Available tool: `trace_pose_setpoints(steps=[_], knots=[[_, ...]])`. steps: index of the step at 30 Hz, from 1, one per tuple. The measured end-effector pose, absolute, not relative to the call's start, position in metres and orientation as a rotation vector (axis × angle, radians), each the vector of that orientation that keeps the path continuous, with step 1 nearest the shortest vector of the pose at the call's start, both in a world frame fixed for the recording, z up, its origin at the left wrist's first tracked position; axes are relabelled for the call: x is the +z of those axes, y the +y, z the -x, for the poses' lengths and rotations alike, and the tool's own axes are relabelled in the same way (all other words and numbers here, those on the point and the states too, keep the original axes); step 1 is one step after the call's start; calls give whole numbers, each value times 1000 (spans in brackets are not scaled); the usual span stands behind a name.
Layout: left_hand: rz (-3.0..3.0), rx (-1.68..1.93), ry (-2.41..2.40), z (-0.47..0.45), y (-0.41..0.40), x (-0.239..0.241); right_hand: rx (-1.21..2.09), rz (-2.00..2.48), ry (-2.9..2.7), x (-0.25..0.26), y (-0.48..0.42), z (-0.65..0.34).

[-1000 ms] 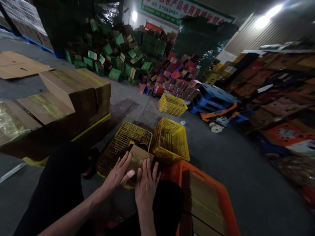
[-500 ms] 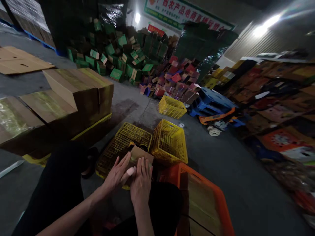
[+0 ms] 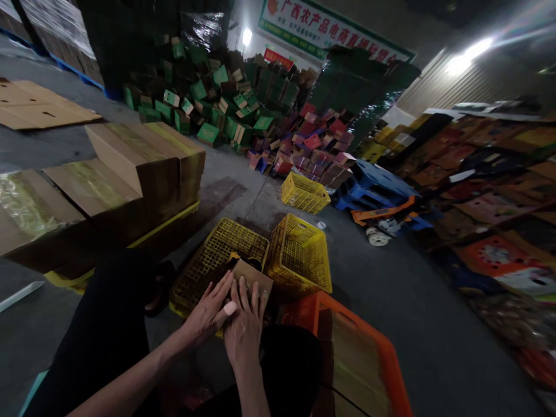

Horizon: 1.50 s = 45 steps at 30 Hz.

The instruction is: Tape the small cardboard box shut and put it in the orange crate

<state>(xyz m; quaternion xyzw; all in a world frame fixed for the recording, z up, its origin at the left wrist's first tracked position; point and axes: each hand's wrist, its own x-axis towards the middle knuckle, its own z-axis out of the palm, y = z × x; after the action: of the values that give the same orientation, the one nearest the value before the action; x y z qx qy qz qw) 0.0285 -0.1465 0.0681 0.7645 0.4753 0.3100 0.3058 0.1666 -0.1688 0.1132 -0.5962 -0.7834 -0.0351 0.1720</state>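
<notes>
A small brown cardboard box (image 3: pixel 259 277) rests in front of me, mostly covered by my hands. My left hand (image 3: pixel 208 311) lies along its left edge with fingers stretched out and a pale wrap on the thumb. Flat on the top is my right hand (image 3: pixel 245 321), fingers spread slightly apart. Just behind the box, a dark object with yellow parts (image 3: pixel 243 259), perhaps a tape dispenser, sits on an upturned yellow crate (image 3: pixel 226 237). The underside of the box is hidden.
An open yellow crate (image 3: pixel 299 255) stands ahead, with another yellow crate (image 3: pixel 305 193) farther off. An orange crate (image 3: pixel 360 324) holding a carton is at my right knee. Taped cartons (image 3: pixel 143 150) stand at left. Beyond are a pallet jack (image 3: pixel 382 217) and heaps of green boxes (image 3: pixel 208 133).
My right hand has slid slightly left on the box and its fingers have spread. My left hand stays nearly in place. The view has shifted a little.
</notes>
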Motion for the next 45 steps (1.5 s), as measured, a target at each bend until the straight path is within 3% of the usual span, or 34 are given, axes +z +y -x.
trace_pose_setpoints(steps=[17,27,45], knots=[[-2085,815,1364,-33,-154,72,40,1328,-1992,105,-168,-177],[-2022,784,1367,-36,-145,49,86,1389,-2091,129,-165,-175],[-2180,852,1421,-35,-151,72,-131,1581,-2135,113,-155,-172]])
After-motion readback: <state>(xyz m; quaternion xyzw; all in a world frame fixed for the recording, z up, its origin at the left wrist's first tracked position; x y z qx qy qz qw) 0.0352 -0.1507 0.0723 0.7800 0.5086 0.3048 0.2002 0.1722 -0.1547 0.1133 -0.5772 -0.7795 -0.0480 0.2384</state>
